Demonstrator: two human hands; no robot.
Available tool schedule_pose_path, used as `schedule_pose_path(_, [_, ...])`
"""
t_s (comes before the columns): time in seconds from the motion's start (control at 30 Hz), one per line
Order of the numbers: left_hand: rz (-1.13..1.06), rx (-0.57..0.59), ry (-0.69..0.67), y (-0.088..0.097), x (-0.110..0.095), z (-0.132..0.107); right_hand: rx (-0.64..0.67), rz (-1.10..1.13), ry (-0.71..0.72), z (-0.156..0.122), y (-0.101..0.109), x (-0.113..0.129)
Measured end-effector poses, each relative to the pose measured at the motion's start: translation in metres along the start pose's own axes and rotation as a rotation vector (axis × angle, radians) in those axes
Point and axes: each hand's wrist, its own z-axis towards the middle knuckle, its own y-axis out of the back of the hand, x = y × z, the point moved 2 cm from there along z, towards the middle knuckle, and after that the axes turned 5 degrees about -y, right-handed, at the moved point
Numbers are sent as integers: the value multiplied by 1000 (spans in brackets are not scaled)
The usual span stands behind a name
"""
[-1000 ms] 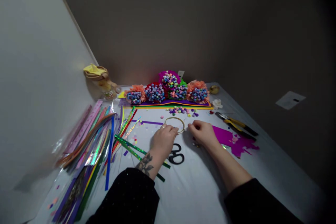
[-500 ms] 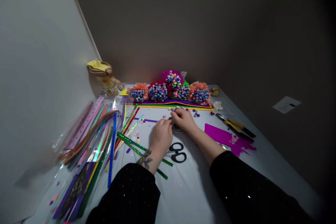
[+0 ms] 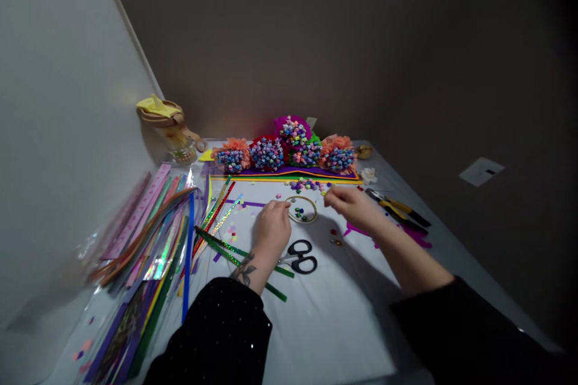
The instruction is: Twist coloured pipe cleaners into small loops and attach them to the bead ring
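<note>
My left hand (image 3: pixel 273 225) is closed, thumb and fingertips pinching the left edge of a thin gold-coloured ring (image 3: pixel 301 197). Within the ring lie several small folded paper stars (image 3: pixel 300 213), green and dark. To the right of it, my right hand (image 3: pixel 350 204) hovers over the table with its fingers pressed together; whatever may be between them is too small to make out. Black-handled scissors (image 3: pixel 301 257) rest on the table just below my left hand. Beyond the ring is a loose heap of pink and purple paper stars (image 3: pixel 307 184).
Glittery paper strips (image 3: pixel 226 246) and bagged ribbons (image 3: pixel 149 240) spread across the left. Star-filled paper flowers (image 3: pixel 267 154) line the back, beside a jar (image 3: pixel 183 147) at back left. Yellow-and-black pliers (image 3: pixel 400 207) lie at right, near magenta paper (image 3: pixel 359 228).
My right hand has moved right, away from the ring, uncovering it and the stars inside; it now covers part of the magenta paper. My left hand stays at the ring. The view has shifted slightly.
</note>
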Motion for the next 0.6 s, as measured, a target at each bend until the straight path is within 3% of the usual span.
schedule_pose_path(0.07, [-2, 5, -6, -1, 0, 0, 203, -285, 41, -26, 7, -7])
schedule_pose_path(0.2, [4, 3, -8, -2, 0, -1, 241, -597, -3, -62, 2, -23])
schedule_pose_path(0.33, [-8, -22, -7, 1, 0, -1, 259, -647, -75, -64, -11, -26])
schedule_pose_path(0.6, [-50, -46, 2, 2, 1, -1, 294, -661, 29, -53, -11, -24])
